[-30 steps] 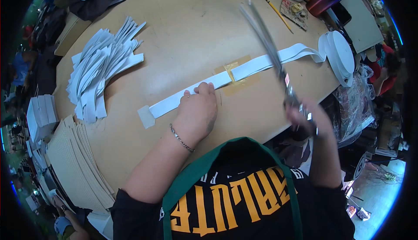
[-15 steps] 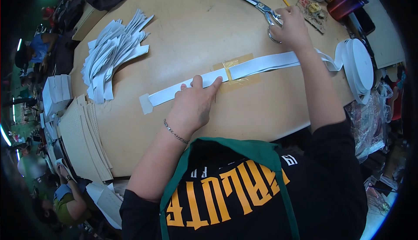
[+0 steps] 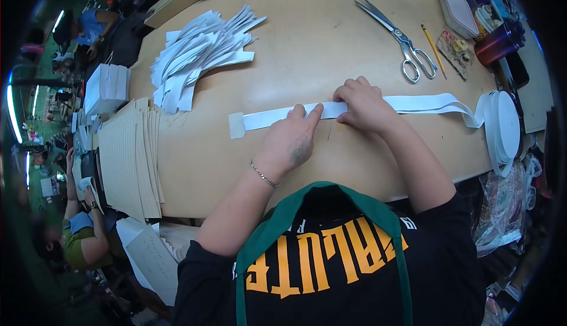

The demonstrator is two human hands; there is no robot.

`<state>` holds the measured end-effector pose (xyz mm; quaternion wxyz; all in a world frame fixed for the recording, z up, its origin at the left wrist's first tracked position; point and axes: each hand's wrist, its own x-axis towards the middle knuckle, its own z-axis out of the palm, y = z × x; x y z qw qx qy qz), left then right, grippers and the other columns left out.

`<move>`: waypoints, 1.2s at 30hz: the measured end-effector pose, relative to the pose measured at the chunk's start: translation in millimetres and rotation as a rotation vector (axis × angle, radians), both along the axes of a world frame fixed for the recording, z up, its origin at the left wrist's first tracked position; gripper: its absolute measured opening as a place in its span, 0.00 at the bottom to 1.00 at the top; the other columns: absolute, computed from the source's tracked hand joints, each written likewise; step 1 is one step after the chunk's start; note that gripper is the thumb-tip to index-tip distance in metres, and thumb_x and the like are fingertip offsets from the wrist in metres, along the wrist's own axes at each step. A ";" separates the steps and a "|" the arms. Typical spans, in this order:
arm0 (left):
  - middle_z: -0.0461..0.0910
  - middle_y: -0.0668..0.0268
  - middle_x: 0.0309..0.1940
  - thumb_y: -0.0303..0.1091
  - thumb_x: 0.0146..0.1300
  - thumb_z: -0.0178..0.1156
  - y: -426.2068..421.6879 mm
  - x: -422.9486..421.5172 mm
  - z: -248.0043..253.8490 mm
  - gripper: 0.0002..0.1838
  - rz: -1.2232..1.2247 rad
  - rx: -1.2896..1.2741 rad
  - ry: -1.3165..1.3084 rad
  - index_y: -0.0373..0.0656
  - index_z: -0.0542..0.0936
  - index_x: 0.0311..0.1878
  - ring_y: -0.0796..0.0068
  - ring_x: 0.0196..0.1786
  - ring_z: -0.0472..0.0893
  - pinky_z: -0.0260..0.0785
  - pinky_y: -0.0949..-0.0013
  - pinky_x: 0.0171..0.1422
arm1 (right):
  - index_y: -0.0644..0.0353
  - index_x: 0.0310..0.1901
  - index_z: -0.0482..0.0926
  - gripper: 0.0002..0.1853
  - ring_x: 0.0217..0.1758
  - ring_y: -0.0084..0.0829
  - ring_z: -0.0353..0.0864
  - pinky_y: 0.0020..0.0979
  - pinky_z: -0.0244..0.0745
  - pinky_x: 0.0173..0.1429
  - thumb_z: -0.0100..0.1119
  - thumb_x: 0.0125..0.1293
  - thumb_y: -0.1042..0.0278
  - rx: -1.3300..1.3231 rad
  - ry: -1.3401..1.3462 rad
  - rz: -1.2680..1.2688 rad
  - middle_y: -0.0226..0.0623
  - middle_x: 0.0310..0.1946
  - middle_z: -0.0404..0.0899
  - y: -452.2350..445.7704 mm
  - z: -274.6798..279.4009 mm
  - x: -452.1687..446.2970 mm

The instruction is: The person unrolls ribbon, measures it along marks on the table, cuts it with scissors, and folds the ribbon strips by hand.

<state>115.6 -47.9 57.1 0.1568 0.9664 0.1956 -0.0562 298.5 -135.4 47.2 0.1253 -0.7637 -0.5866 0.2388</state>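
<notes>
A white flat band, which looks like elastic (image 3: 419, 104), runs across the table from a large roll (image 3: 503, 126) on the right. My right hand (image 3: 367, 108) has thumb and fingers closed on this band near the table's middle. To its left, a white strip (image 3: 266, 119) lies flat, its left end beside a pale tape patch (image 3: 237, 126). My left hand (image 3: 289, 141) rests index and middle fingertips on that strip, with the fingers stretched out. The brown tape beneath is mostly hidden by my right hand. Silver scissors (image 3: 401, 39) lie open beyond my right hand, untouched.
A heap of cut white strips (image 3: 198, 54) lies at the back left. Stacked beige sheets (image 3: 131, 160) and a white block (image 3: 106, 88) are farther left. A pencil (image 3: 434, 48), dark tumbler (image 3: 500, 42) and plastic case (image 3: 458, 10) stand back right. Other people work at left.
My right hand has left the scissors and come down and left onto the band, closing on it. The left fingers remain on the strip. The whole view has shifted.
</notes>
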 end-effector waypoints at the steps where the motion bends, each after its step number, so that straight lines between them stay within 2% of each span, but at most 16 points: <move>1: 0.72 0.53 0.42 0.25 0.53 0.55 1.4 -1.9 -3.2 0.31 0.003 0.002 -0.042 0.45 0.66 0.64 0.52 0.31 0.80 0.76 0.59 0.33 | 0.54 0.43 0.79 0.18 0.55 0.38 0.68 0.42 0.67 0.55 0.71 0.48 0.66 -0.079 0.012 -0.020 0.34 0.45 0.74 4.5 4.7 0.9; 4: 0.73 0.54 0.40 0.26 0.53 0.56 1.3 -5.3 -14.5 0.27 0.030 0.028 -0.143 0.43 0.68 0.60 0.53 0.29 0.80 0.76 0.59 0.31 | 0.54 0.37 0.78 0.17 0.55 0.38 0.68 0.42 0.68 0.54 0.72 0.45 0.68 -0.238 -0.022 -0.041 0.33 0.44 0.76 22.2 19.6 -4.3; 8: 0.73 0.54 0.42 0.28 0.54 0.57 0.5 -7.1 -18.5 0.24 0.112 0.023 -0.259 0.43 0.71 0.57 0.53 0.28 0.80 0.76 0.59 0.29 | 0.55 0.32 0.77 0.14 0.49 0.37 0.72 0.39 0.69 0.50 0.71 0.43 0.69 -0.240 -0.031 -0.102 0.33 0.36 0.78 26.2 22.2 -12.6; 10: 0.73 0.54 0.44 0.29 0.54 0.59 -0.7 -10.5 -14.3 0.21 0.134 0.005 -0.332 0.44 0.73 0.53 0.54 0.33 0.80 0.75 0.59 0.32 | 0.58 0.28 0.76 0.13 0.41 0.36 0.74 0.35 0.71 0.45 0.71 0.42 0.70 -0.122 0.037 -0.139 0.33 0.28 0.78 17.0 22.9 -17.5; 13: 0.73 0.55 0.48 0.31 0.55 0.61 -0.6 -24.1 -4.6 0.16 0.080 0.145 -0.511 0.45 0.75 0.48 0.56 0.43 0.79 0.73 0.57 0.41 | 0.56 0.26 0.76 0.09 0.43 0.39 0.75 0.38 0.69 0.48 0.69 0.44 0.72 -0.080 0.190 -0.081 0.34 0.27 0.78 6.4 40.6 -33.5; 16: 0.74 0.58 0.48 0.32 0.55 0.62 4.1 -46.3 19.9 0.09 -0.028 0.133 -0.600 0.45 0.77 0.39 0.60 0.54 0.74 0.65 0.55 0.53 | 0.59 0.24 0.74 0.11 0.36 0.36 0.73 0.34 0.69 0.41 0.70 0.42 0.76 0.175 0.119 0.003 0.34 0.23 0.76 -4.0 57.4 -54.0; 18: 0.76 0.59 0.41 0.31 0.55 0.63 16.8 -66.3 28.0 0.07 -0.094 -0.077 -0.543 0.43 0.77 0.36 0.60 0.48 0.76 0.63 0.54 0.54 | 0.59 0.23 0.74 0.11 0.36 0.36 0.73 0.34 0.69 0.41 0.70 0.42 0.75 0.244 0.233 0.050 0.33 0.23 0.75 -5.8 55.8 -57.4; 19: 0.77 0.59 0.34 0.28 0.56 0.62 19.5 -79.0 42.3 0.06 -0.085 -0.065 -0.384 0.41 0.76 0.36 0.58 0.41 0.77 0.65 0.56 0.49 | 0.58 0.24 0.74 0.11 0.37 0.35 0.73 0.34 0.68 0.42 0.70 0.44 0.74 0.257 0.309 0.099 0.32 0.24 0.75 -3.8 61.0 -63.1; 21: 0.74 0.59 0.27 0.28 0.58 0.61 27.5 -91.1 59.4 0.05 -0.052 -0.169 -0.497 0.41 0.75 0.34 0.59 0.34 0.76 0.66 0.65 0.39 | 0.57 0.27 0.74 0.11 0.41 0.34 0.73 0.34 0.68 0.46 0.69 0.47 0.72 0.336 0.374 0.089 0.30 0.27 0.76 0.2 67.2 -79.0; 25: 0.67 0.68 0.25 0.27 0.68 0.53 90.1 -118.4 86.3 0.06 0.062 -0.086 -0.646 0.38 0.72 0.34 0.76 0.28 0.67 0.60 0.73 0.32 | 0.51 0.43 0.78 0.19 0.50 0.36 0.72 0.34 0.68 0.53 0.71 0.48 0.64 0.606 0.297 -0.021 0.31 0.41 0.77 4.0 61.3 -74.9; 29: 0.62 0.75 0.24 0.34 0.72 0.50 218.8 -117.2 112.4 0.11 0.167 0.001 -0.531 0.39 0.70 0.34 0.87 0.29 0.60 0.53 0.81 0.31 | 0.48 0.51 0.78 0.25 0.56 0.36 0.69 0.37 0.66 0.58 0.73 0.47 0.63 0.331 -0.116 -0.136 0.28 0.49 0.75 -26.8 42.0 -20.4; 30: 0.63 0.75 0.24 0.35 0.72 0.50 256.1 -115.1 102.7 0.11 0.167 -0.058 -0.497 0.38 0.71 0.35 0.86 0.29 0.60 0.54 0.81 0.32 | 0.47 0.51 0.78 0.26 0.57 0.36 0.68 0.38 0.65 0.60 0.73 0.47 0.63 0.219 -0.215 -0.172 0.27 0.50 0.75 -37.4 34.1 -5.8; 33: 0.70 0.71 0.27 0.35 0.71 0.52 351.2 -118.5 32.8 0.11 0.127 -0.063 -0.383 0.36 0.72 0.38 0.81 0.32 0.66 0.62 0.76 0.37 | 0.46 0.52 0.78 0.26 0.61 0.35 0.66 0.41 0.62 0.63 0.72 0.47 0.63 0.078 -0.138 -0.190 0.25 0.53 0.75 -63.1 17.0 27.7; 34: 0.77 0.60 0.35 0.38 0.68 0.56 355.7 -114.0 26.5 0.13 0.226 0.143 -0.110 0.36 0.74 0.44 0.71 0.38 0.74 0.67 0.68 0.47 | 0.45 0.52 0.78 0.26 0.62 0.35 0.65 0.42 0.61 0.64 0.71 0.48 0.64 0.086 -0.125 -0.181 0.25 0.53 0.75 -68.8 6.6 35.4; 35: 0.78 0.49 0.44 0.41 0.65 0.58 351.0 -110.4 13.7 0.19 0.278 0.204 -0.138 0.36 0.74 0.51 0.58 0.45 0.77 0.68 0.62 0.54 | 0.45 0.52 0.78 0.25 0.63 0.35 0.65 0.43 0.60 0.65 0.70 0.49 0.64 0.095 -0.109 -0.172 0.24 0.53 0.75 -70.8 1.7 37.4; 36: 0.77 0.48 0.47 0.42 0.64 0.59 348.7 -106.1 3.1 0.21 0.173 0.569 -0.269 0.36 0.74 0.53 0.54 0.47 0.77 0.67 0.61 0.56 | 0.45 0.52 0.79 0.25 0.63 0.35 0.65 0.43 0.60 0.66 0.70 0.49 0.64 0.125 -0.113 -0.159 0.24 0.53 0.75 -71.5 -2.4 37.1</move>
